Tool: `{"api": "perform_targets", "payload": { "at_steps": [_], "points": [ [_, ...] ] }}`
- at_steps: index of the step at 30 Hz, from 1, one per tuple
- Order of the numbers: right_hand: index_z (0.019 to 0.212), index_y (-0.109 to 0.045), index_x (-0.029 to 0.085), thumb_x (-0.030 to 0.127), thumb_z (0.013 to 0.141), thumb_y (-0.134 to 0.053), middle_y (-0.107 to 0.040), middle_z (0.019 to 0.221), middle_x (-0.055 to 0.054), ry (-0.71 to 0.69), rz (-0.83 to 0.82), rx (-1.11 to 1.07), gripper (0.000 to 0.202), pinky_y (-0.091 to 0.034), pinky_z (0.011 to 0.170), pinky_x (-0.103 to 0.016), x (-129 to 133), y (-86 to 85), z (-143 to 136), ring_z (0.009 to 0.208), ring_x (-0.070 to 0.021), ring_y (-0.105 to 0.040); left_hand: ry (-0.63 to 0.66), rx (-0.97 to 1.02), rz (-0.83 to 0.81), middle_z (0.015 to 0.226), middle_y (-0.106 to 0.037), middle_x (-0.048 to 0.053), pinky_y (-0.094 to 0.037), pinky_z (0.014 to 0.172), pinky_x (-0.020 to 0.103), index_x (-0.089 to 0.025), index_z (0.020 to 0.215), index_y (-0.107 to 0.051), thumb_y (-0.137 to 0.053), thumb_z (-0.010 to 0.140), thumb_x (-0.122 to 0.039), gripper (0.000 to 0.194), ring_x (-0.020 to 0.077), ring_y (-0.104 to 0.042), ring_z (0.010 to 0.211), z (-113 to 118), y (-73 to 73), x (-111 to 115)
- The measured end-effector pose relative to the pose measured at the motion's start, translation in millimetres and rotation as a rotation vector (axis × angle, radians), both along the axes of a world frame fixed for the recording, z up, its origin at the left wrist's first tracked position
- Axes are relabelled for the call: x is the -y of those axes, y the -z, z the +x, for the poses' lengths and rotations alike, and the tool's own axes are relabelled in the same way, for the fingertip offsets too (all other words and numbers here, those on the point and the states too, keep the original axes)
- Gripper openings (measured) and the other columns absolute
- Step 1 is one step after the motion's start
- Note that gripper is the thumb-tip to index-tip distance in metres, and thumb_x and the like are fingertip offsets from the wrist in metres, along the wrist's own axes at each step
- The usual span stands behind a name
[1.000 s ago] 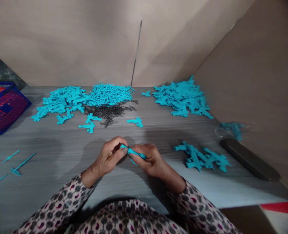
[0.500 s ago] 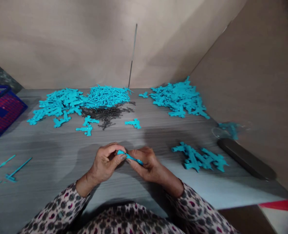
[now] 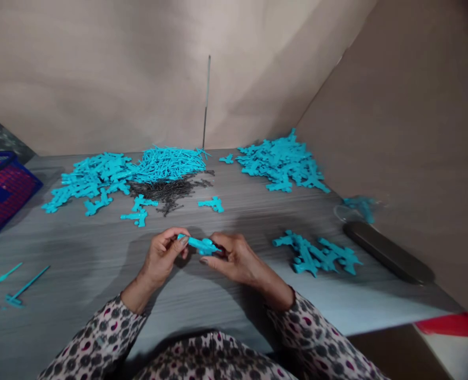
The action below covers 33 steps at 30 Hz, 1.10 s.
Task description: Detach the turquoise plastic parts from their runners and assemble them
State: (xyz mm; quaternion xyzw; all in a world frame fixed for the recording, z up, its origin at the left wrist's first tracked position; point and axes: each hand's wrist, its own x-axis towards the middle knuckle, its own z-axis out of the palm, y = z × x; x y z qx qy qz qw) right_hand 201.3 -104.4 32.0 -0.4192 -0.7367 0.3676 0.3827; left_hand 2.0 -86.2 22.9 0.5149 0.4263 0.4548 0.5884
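Observation:
A turquoise plastic piece, shaped like a small toy gun, is held between both hands above the grey table. My left hand pinches its narrow left end between thumb and fingers. My right hand grips the wider right end, which the fingers partly hide. Beyond the hands lie a single turquoise gun piece and two more to its left. Several similar pieces lie together right of my right hand.
Along the back are turquoise gun piles, thin turquoise sticks and dark small parts. A blue basket stands left, near loose turquoise sticks. A dark elongated object lies right, by the board wall.
The turquoise piece has turned and shows more of its broad part between my hands. My hands are slightly farther apart. The whole view has shifted a little.

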Motion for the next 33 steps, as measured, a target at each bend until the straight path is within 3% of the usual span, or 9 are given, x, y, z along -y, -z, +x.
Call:
{"api": "perform_targets", "payload": {
  "at_steps": [6, 12, 17, 19, 22, 24, 27, 31, 33],
  "points": [
    [0.073, -0.053, 0.017, 0.033, 0.093, -0.052, -0.041, 0.061, 0.004, -0.047, 0.162, 0.084, 0.026, -0.024, 0.054, -0.024, 1, 4.5, 2, 0.054, -0.009, -0.035, 0.021, 0.073, -0.091, 0.054, -0.057, -0.002, -0.04, 0.05, 0.021, -0.012, 0.084, -0.067, -0.079, 0.068, -0.05, 0.042, 0.0092, -0.051, 0.048, 3, 1.5, 0],
    [0.07, -0.06, 0.015, 0.044, 0.095, -0.049, -0.044, 0.058, 0.003, -0.077, -0.095, -0.161, 0.039, -0.028, 0.053, -0.022, 1, 0.9, 0, 0.054, -0.0083, -0.038, 0.066, -0.001, -0.071, 0.059, -0.059, 0.0, -0.042, 0.048, 0.021, -0.013, 0.089, -0.066, -0.072, 0.074, -0.052, 0.043, 0.0098, -0.052, 0.048, 4, 2.8, 1],
    [0.059, -0.052, 0.017, 0.061, 0.075, -0.064, -0.041, 0.049, 0.006, 0.037, -0.567, -0.498, 0.048, -0.025, 0.042, -0.02, -5, 5.7, -9, 0.043, -0.006, -0.031, 0.091, -0.391, 0.548, 0.115, -0.065, 0.013, -0.054, 0.079, 0.031, -0.017, 0.114, -0.065, -0.067, 0.082, -0.033, 0.036, 0.0213, -0.064, 0.099, -3, -6.4, -1],
    [0.055, -0.044, 0.019, 0.061, 0.07, -0.068, -0.031, 0.043, 0.009, 0.06, -0.741, -0.584, 0.051, -0.018, 0.036, -0.02, -6, 8.8, -14, 0.037, -0.0042, -0.021, 0.115, -0.489, 0.798, 0.116, -0.065, 0.013, -0.052, 0.089, 0.032, -0.018, 0.111, -0.067, -0.064, 0.085, -0.023, 0.027, 0.021, -0.062, 0.105, -4, -8.9, -1],
    [0.054, -0.038, 0.022, 0.069, 0.072, -0.062, -0.024, 0.042, 0.01, 0.032, -0.858, -0.561, 0.056, -0.014, 0.034, -0.021, -6, 9.9, -14, 0.035, -0.0043, -0.016, 0.108, -0.513, 0.943, 0.098, -0.069, 0.01, -0.053, 0.085, 0.029, -0.017, 0.106, -0.068, -0.057, 0.09, -0.015, 0.02, 0.017, -0.064, 0.093, -3, -8.7, -1],
    [0.055, -0.039, 0.021, 0.074, 0.076, -0.054, -0.027, 0.044, 0.008, 0.073, -0.727, -0.458, 0.059, -0.017, 0.036, -0.021, -7, 7.2, -9, 0.039, -0.0054, -0.02, 0.093, -0.494, 0.915, 0.092, -0.069, 0.009, -0.053, 0.078, 0.026, -0.016, 0.104, -0.068, -0.056, 0.09, -0.015, 0.018, 0.0159, -0.065, 0.087, -3, -7.2, 0],
    [0.062, -0.05, 0.017, 0.072, 0.079, -0.054, -0.04, 0.055, 0.004, 0.126, -0.329, -0.313, 0.057, -0.03, 0.047, -0.022, -9, 0.6, 5, 0.052, -0.0087, -0.036, 0.06, -0.447, 0.815, 0.084, -0.069, 0.007, -0.052, 0.068, 0.023, -0.015, 0.099, -0.069, -0.056, 0.091, -0.018, 0.015, 0.0144, -0.065, 0.077, -4, -4.3, 0],
    [0.1, -0.063, 0.018, 0.054, 0.082, -0.068, -0.06, 0.084, -0.003, 0.025, 0.05, -0.253, 0.041, -0.04, 0.061, -0.025, -7, -2.3, 9, 0.07, -0.0131, -0.049, 0.038, -0.394, 0.746, 0.083, -0.069, 0.007, -0.052, 0.069, 0.022, -0.014, 0.095, -0.07, -0.058, 0.089, -0.019, 0.014, 0.0145, -0.065, 0.077, -4, -1.6, 0],
    [0.105, -0.063, 0.019, 0.04, 0.087, -0.067, -0.062, 0.09, -0.004, 0.004, 0.194, -0.219, 0.027, -0.042, 0.064, -0.025, -4, -0.6, 5, 0.073, -0.0135, -0.051, 0.051, -0.381, 0.733, 0.084, -0.069, 0.007, -0.051, 0.07, 0.022, -0.014, 0.095, -0.071, -0.058, 0.089, -0.018, 0.015, 0.0145, -0.065, 0.078, -3, -1.5, 1]
  ]
}}
